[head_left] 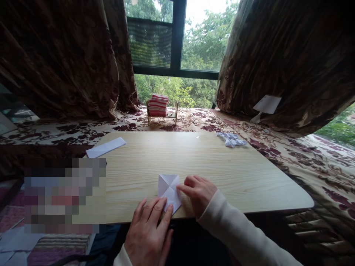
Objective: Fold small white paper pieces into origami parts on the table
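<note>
Left hand: the left hand (151, 218) is lying palm down with its fingers slightly spread, the fingertips resting on the near left part of the paper, probably to stop it sliding.
Right hand: the right hand (201, 194) is curling most of its fingers in while the index finger is reaching the paper's right edge; whether the thumb is pinching from below, I cannot tell.
Folded paper: the white folded paper (169, 184) is lying flat near the table's near edge, between the hands, showing lines that are crossing in an X; sitting close to the body, it is likely within easy reach of both hands.
Table: the pale wood-grain table (222, 170) is giving the paper a firm, flat backing.
Far left: a long white paper strip (106, 147) is lying at the edge, seemingly out of the way.
Far right: several folded paper pieces (231, 141) are lying clustered, perhaps set aside to leave working room.
Beyond: a small stand (162, 115) is holding striped cloths (158, 104) in a tidy stack, and a white-shaded lamp (267, 104) is standing right, before the curtain (280, 51).
</note>
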Demonstrator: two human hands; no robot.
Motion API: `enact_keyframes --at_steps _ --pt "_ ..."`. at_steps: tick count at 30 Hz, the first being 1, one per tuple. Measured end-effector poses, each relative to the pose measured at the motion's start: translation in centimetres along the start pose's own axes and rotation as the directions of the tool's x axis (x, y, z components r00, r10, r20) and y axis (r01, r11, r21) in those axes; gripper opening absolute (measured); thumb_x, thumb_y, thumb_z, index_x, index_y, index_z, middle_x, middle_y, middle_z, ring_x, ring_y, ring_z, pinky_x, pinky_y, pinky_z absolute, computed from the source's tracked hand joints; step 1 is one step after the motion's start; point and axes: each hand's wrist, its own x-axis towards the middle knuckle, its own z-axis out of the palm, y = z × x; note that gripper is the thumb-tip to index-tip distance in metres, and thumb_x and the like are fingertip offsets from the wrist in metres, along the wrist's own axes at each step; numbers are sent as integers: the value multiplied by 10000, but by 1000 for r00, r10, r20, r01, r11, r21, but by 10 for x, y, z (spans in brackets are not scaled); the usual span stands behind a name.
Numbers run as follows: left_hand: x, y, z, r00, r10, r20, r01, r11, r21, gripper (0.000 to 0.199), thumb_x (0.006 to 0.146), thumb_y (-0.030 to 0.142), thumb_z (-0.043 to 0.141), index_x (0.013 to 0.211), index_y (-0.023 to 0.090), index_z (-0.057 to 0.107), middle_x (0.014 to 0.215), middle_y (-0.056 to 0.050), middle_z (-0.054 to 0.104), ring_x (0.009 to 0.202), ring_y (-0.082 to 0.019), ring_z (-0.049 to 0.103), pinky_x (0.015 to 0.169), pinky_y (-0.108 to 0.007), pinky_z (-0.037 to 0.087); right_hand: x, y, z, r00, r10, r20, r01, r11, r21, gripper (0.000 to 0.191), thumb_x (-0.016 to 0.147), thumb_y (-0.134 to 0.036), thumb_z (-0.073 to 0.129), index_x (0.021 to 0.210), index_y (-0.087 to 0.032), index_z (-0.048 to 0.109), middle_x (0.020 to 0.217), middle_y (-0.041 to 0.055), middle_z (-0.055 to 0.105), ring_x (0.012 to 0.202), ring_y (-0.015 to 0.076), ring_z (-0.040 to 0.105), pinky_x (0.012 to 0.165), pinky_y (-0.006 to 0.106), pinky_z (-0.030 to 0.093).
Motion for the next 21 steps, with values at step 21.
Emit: enact_keyframes --at_steps 21 --pt "17 -17 5 995 10 96 -1 995 -95 411 719 323 538 1114 211 552 1215 -77 510 1064 -272 415 950 -461 280 20 -4 17 939 344 14 -318 852 416 186 747 -237 507 658 -171 657 672 33 562 653 150 519 630 273 406"
